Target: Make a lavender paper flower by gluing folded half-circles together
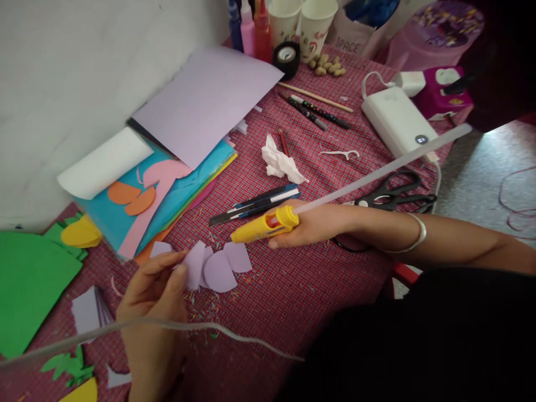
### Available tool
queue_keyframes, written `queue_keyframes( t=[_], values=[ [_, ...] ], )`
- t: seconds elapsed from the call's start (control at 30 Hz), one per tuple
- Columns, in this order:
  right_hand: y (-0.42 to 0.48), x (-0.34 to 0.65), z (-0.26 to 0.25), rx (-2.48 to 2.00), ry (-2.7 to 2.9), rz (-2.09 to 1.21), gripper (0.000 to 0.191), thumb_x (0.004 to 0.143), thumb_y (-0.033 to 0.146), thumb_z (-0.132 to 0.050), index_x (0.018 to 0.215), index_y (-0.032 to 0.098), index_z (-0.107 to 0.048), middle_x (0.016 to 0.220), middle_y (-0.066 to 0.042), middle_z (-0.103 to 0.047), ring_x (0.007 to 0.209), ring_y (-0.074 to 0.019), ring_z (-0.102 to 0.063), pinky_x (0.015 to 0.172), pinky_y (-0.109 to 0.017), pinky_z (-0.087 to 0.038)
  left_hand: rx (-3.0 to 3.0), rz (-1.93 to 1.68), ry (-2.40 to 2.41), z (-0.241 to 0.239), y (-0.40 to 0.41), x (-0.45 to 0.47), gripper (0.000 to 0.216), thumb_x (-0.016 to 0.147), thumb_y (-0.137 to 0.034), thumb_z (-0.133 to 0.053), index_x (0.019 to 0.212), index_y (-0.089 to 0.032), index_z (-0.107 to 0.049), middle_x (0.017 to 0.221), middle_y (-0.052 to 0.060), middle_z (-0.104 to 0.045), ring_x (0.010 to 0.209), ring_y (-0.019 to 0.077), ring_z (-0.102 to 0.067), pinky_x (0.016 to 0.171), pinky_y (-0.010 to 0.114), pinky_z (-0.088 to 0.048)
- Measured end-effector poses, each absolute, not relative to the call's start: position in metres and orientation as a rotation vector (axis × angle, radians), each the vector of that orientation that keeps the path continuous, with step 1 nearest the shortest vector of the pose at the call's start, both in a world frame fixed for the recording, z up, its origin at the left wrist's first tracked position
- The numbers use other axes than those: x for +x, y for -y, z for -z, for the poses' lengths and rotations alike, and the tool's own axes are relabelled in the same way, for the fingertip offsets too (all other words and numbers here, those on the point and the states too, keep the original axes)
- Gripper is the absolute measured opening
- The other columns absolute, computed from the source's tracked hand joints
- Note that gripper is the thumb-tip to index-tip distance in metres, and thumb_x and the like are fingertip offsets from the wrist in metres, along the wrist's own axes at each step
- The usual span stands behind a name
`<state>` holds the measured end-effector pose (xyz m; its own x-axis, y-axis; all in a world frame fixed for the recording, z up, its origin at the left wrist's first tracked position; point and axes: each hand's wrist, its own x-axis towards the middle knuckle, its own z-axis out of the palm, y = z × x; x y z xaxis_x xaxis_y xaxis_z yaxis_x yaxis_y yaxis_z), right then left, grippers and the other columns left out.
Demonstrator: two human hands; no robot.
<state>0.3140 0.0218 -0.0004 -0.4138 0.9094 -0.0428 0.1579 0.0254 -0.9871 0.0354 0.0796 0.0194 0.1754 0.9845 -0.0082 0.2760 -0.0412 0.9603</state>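
Note:
My left hand [153,298] pinches the edge of a lavender foam or paper piece [193,267] between thumb and fingers. Beside it lie several more lavender cut pieces [220,272] with rounded ends, partly overlapping on the cloth. A small yellow hot glue gun [264,228] is in my right hand [315,224], its nozzle pointing left, just above the cut pieces. From its back end sticks out a long translucent glue stick [385,170]. The gun's handle and most of the fingers around it are hidden. Under the gun lies a utility knife [255,204].
Scissors [396,195] lie behind my right wrist, near a white power bank [400,123]. Coloured sheets [201,173] lean by the wall. Green foam [33,285] is at left. A white cord [201,325] crosses the foreground. Crumpled tissue [280,162] and paper cups [316,25] stand farther back.

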Motion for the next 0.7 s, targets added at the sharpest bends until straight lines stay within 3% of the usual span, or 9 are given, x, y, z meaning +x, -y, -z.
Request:
queue_keyframes(
  t=[0.13, 0.27, 0.37, 0.6, 0.7],
  values=[
    [-0.021, 0.314, -0.008, -1.144, 1.76, -1.44, 0.016, 0.087, 0.024, -0.064, 0.095, 0.011, -0.062, 0.085, -0.003, -0.066, 0.074, -0.0103, -0.057, 0.069, -0.022, -0.047, 1.204, -0.848, -1.191, -0.009, -0.081, 0.033, 0.043, 0.067, -0.019, -0.083, 0.108, -0.028, -0.071, 0.109, 0.0, -0.07, 0.096, 0.011, -0.066, 0.081, 0.017, -0.054],
    [-0.021, 0.314, -0.014, -1.19, 1.852, -1.395, 0.012, 0.086, 0.023, -0.065, 0.084, 0.013, -0.058, 0.072, 0.002, -0.056, 0.064, -0.0083, -0.049, 0.062, -0.021, -0.04, 1.345, -0.312, -0.878, -0.012, -0.074, 0.031, 0.014, 0.075, -0.019, -0.075, 0.087, -0.026, -0.075, 0.079, -0.001, -0.07, 0.072, 0.0103, -0.065, 0.064, 0.018, -0.052],
    [-0.022, 0.314, -0.015, -1.197, 1.878, -1.402, 0.013, 0.086, 0.024, -0.064, 0.083, 0.014, -0.056, 0.069, 0.004, -0.051, 0.062, -0.0079, -0.047, 0.061, -0.022, -0.038, 1.509, -0.016, -0.694, -0.015, -0.076, 0.029, 0.009, 0.079, -0.018, -0.067, 0.073, -0.022, -0.072, 0.076, 0.002, -0.068, 0.074, 0.0135, -0.064, 0.067, 0.023, -0.052],
    [-0.021, 0.313, -0.015, -1.257, 1.952, -1.353, 0.018, 0.085, 0.025, -0.064, 0.077, 0.015, -0.052, 0.068, 0.004, -0.049, 0.059, -0.0078, -0.044, 0.059, -0.023, -0.034, 1.657, -0.272, -0.986, -0.013, -0.108, 0.014, 0.006, 0.075, -0.027, -0.07, 0.071, -0.023, -0.071, 0.097, 0.007, -0.073, 0.096, 0.0204, -0.068, 0.083, 0.03, -0.053],
    [-0.021, 0.315, -0.014, -1.263, 1.894, -1.385, 0.015, 0.085, 0.026, -0.062, 0.082, 0.013, -0.055, 0.072, 0.001, -0.054, 0.062, -0.0089, -0.048, 0.061, -0.023, -0.037, 1.619, -0.339, -1.079, -0.016, -0.11, 0.012, 0.01, 0.071, -0.03, -0.074, 0.068, -0.022, -0.07, 0.096, 0.007, -0.072, 0.094, 0.0201, -0.066, 0.08, 0.029, -0.053]
  ],
)
